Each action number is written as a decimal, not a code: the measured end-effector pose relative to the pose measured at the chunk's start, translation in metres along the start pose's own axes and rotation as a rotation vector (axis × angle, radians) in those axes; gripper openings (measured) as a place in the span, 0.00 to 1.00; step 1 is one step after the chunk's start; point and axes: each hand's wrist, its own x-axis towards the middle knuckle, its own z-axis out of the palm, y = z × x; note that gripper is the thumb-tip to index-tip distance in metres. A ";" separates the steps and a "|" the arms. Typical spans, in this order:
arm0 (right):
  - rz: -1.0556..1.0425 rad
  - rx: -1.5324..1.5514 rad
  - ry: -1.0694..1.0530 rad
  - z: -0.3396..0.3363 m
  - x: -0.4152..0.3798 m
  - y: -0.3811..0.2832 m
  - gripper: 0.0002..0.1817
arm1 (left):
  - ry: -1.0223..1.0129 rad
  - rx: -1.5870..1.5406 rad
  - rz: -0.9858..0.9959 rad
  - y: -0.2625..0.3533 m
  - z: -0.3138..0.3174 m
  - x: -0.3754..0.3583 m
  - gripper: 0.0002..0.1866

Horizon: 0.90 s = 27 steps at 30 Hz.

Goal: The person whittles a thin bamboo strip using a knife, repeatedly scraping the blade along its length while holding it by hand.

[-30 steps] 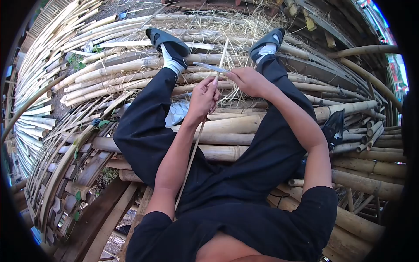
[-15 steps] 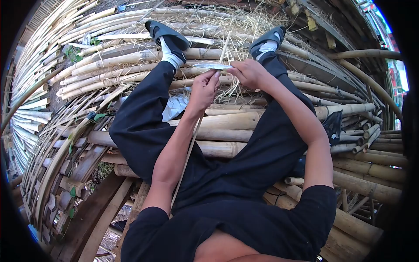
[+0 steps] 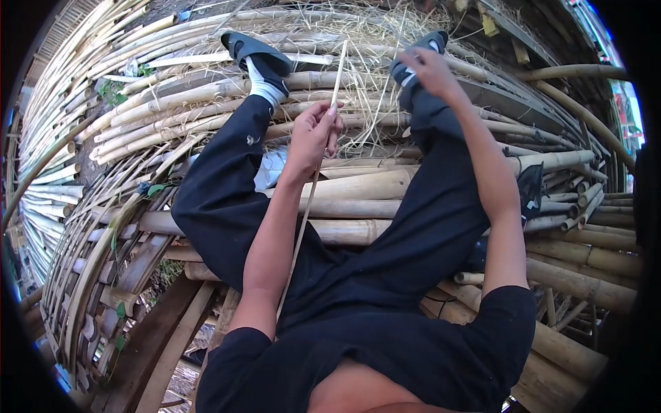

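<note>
A thin bamboo strip (image 3: 318,162) is pinched between the thumb and fingers of the left hand (image 3: 311,136), which is closed around it above the lap; the strip runs from beside the left shoulder up past the hand, and its free tip points towards the straw shavings (image 3: 375,41) between the two feet. The right hand (image 3: 434,71) has been swung away from the strip since half a second ago: then it was held just beside the left hand with a knife blade laid across the strip, whereas now it is raised near the right sandal (image 3: 416,55), well apart from the strip. Its fingers are curled, but whether the knife is still gripped cannot be told, since no blade is seen now. The left hand has been kept in nearly the same place, with the strip tilted slightly more upright. The legs, clad in black trousers (image 3: 227,186), are stretched out over a stack of thick bamboo poles (image 3: 358,187), and the left sandal (image 3: 253,49) is rested on the paler poles further off
</note>
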 end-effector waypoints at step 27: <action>0.243 -0.416 -0.324 0.060 0.003 -0.048 0.15 | -0.055 -0.121 -0.129 0.001 0.010 -0.001 0.12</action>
